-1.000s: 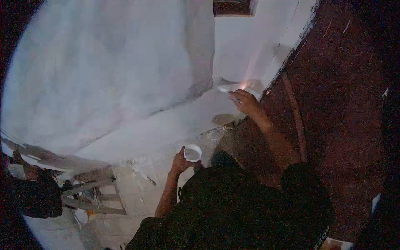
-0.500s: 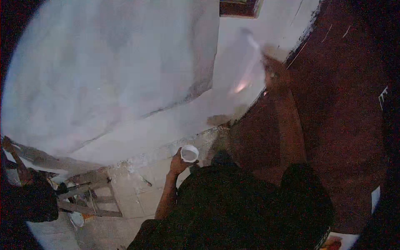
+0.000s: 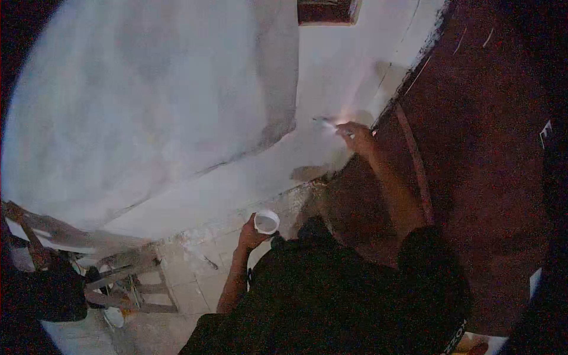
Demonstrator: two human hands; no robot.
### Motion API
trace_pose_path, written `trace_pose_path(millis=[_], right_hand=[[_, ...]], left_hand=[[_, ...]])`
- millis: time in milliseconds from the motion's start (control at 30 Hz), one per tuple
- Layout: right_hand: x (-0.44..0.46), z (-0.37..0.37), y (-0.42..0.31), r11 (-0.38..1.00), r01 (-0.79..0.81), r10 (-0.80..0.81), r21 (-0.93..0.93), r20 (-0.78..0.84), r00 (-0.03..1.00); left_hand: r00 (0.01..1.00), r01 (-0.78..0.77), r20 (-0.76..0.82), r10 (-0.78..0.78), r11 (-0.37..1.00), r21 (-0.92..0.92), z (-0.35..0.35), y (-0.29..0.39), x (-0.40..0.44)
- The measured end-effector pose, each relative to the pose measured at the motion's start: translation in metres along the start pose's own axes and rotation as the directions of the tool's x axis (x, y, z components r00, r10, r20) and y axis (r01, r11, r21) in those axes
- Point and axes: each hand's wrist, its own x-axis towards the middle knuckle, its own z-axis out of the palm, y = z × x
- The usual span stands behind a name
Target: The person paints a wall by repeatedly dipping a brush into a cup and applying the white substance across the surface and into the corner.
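My left hand [image 3: 251, 235] is wrapped round a white round cup [image 3: 267, 222], held low in front of my body with its opening up; what is inside looks pale. Out to the right, my right hand [image 3: 356, 136] is closed on a small pale tool [image 3: 326, 123], which looks like a brush. The tool's tip points left and is at the white wall [image 3: 319, 71], near the wall's dark red section. Whether the tip touches the wall cannot be made out.
Another person's dark sleeve [image 3: 50, 290] and arm show at the far left. Beside them a wooden stool or ladder [image 3: 133, 306] stands on the tiled floor [image 3: 195, 290]. A small dark-framed opening [image 3: 327, 12] is at the top. A dark red surface [image 3: 491, 177] fills the right.
My right hand swung up and right along the wall, then came back down and left with the tool. My left hand still holds the cup, slightly further left in view.
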Motion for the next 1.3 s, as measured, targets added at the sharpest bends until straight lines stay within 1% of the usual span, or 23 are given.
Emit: trace_pose_path(millis=[33, 67, 133, 200, 233, 367, 433, 533, 600, 633, 667, 700, 733, 767, 833, 867, 900, 967, 1000, 1100, 1167, 1233, 1300], right_hand=[[0.01, -0.016, 0.0, 1.0, -0.002, 0.002, -0.004, -0.005, 1.0], [0.02, -0.036, 0.001, 0.998, 0.019, -0.024, -0.058, -0.095, 0.995], [0.038, -0.079, -0.016, 0.985, 0.04, -0.084, -0.169, -0.265, 0.961], [0.05, -0.12, -0.042, 0.958, 0.042, -0.163, -0.282, -0.418, 0.894], [0.053, -0.14, -0.053, 0.957, 0.041, -0.164, -0.286, -0.421, 0.892], [0.055, -0.218, -0.097, 0.971, 0.122, -0.23, -0.207, -0.653, 0.721], [0.044, -0.203, -0.1, 0.973, 0.096, -0.211, -0.21, -0.639, 0.74], [0.028, -0.14, -0.086, 0.976, 0.036, -0.161, -0.214, -0.6, 0.784], [0.023, -0.091, -0.051, 0.975, 0.004, -0.132, -0.22, -0.572, 0.81], [0.014, -0.036, 0.029, 0.957, 0.12, 0.005, 0.264, -0.427, 0.904], [0.005, 0.016, 0.104, 0.713, 0.086, 0.142, 0.696, -0.262, 0.955], [-0.006, 0.011, 0.044, 0.937, 0.001, 0.106, 0.349, -0.285, 0.953], [-0.017, 0.004, -0.024, 0.994, -0.092, 0.07, -0.058, -0.308, 0.949], [-0.022, 0.006, -0.042, 0.994, -0.092, 0.069, -0.061, -0.312, 0.947], [-0.029, 0.008, -0.051, 0.988, -0.09, 0.078, -0.128, -0.099, 0.992], [-0.03, 0.006, -0.052, 0.996, -0.065, 0.059, -0.066, -0.098, 0.993], [-0.027, 0.0, -0.049, 0.996, -0.066, 0.059, -0.065, -0.101, 0.993], [-0.008, -0.018, -0.022, 0.978, -0.065, 0.1, 0.196, -0.175, 0.98], [0.006, -0.036, -0.011, 0.978, -0.064, 0.1, 0.196, -0.178, 0.979], [0.059, -0.12, 0.027, 0.972, 0.145, -0.188, -0.186, -0.237, 0.953], [0.068, -0.188, -0.003, 0.933, 0.115, -0.223, -0.34, -0.299, 0.928], [0.073, -0.257, -0.035, 0.873, 0.069, -0.279, -0.483, -0.378, 0.883], [0.072, -0.309, -0.068, 0.813, 0.021, -0.333, -0.582, -0.434, 0.837]], left_hand=[[1.0, 0.01, -0.021, -0.01, 1.0, -0.004, 0.0, 0.004, 0.002], [1.0, 0.005, -0.02, -0.005, 1.0, -0.004, 0.0, 0.011, 0.007], [0.99, 0.097, 0.109, -0.094, 0.995, -0.017, -0.009, 0.023, 0.005], [0.984, 0.117, 0.139, -0.112, 0.993, -0.029, -0.022, 0.05, 0.004], [0.978, 0.141, 0.164, -0.132, 0.989, -0.04, -0.025, 0.056, 0.004], [0.992, 0.081, 0.101, -0.078, 0.996, -0.025, -0.007, 0.025, 0.004], [0.993, 0.064, 0.105, -0.055, 0.995, -0.079, -0.004, 0.014, 0.002], [0.996, 0.015, 0.093, -0.002, 0.991, -0.134, -0.003, 0.017, 0.01], [0.999, 0.0, 0.04, 0.004, 0.994, -0.109, -0.007, 0.035, 0.013], [1.0, -0.014, -0.008, 0.013, 0.996, -0.084, -0.012, 0.043, 0.01], [1.0, -0.013, -0.008, 0.012, 0.996, -0.085, -0.015, 0.047, 0.008], [1.0, 0.004, 0.029, -0.001, 0.996, -0.093, -0.018, 0.05, 0.01], [0.998, 0.019, 0.069, -0.013, 0.995, -0.099, -0.02, 0.052, 0.01], [0.998, 0.014, 0.069, -0.007, 0.995, -0.099, -0.023, 0.054, 0.006], [0.993, 0.047, 0.113, -0.039, 0.997, -0.061, -0.027, 0.059, 0.004], [0.993, 0.043, 0.114, -0.037, 0.997, -0.056, -0.026, 0.057, 0.003], [0.996, 0.004, 0.088, 0.002, 0.998, -0.069, -0.023, 0.053, 0.001], [0.997, -0.029, 0.067, 0.035, 0.996, -0.08, -0.019, 0.042, 0.005], [0.999, -0.02, 0.049, 0.024, 0.997, -0.08, -0.018, 0.036, 0.003], [0.999, 0.015, 0.038, -0.013, 0.998, -0.066, -0.008, 0.037, 0.014], [0.999, 0.024, 0.045, -0.022, 0.998, -0.054, -0.016, 0.037, 0.003], [0.995, 0.099, 0.025, -0.097, 0.991, -0.088, -0.02, 0.052, -0.003], [0.994, 0.099, 0.039, -0.098, 0.994, -0.049, -0.012, 0.039, -0.003]])
